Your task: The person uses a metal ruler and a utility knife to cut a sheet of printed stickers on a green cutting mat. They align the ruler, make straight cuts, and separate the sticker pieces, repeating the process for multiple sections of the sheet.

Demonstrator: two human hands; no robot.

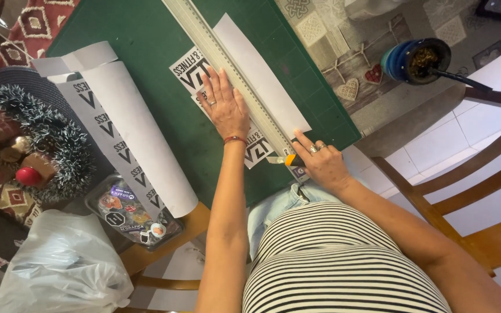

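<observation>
While the left hand (225,108) lies flat with fingers spread on the printed sheet (188,71), just beside the ruler (234,71), the right hand (322,162) has its fingers closed around an orange-handled knife (288,160) at the ruler's near end. Sheet and ruler rest on a green cutting mat (140,35) on the worktop, with a white strip (260,75) along the ruler's far side. Left of the mat lies a paper roll (126,124); near it, a clear tray (126,211) holds stickers. A blue pot (416,59) at the far right contains something brown. A white plastic bag (62,269) sits at lower left, contents hidden.
</observation>
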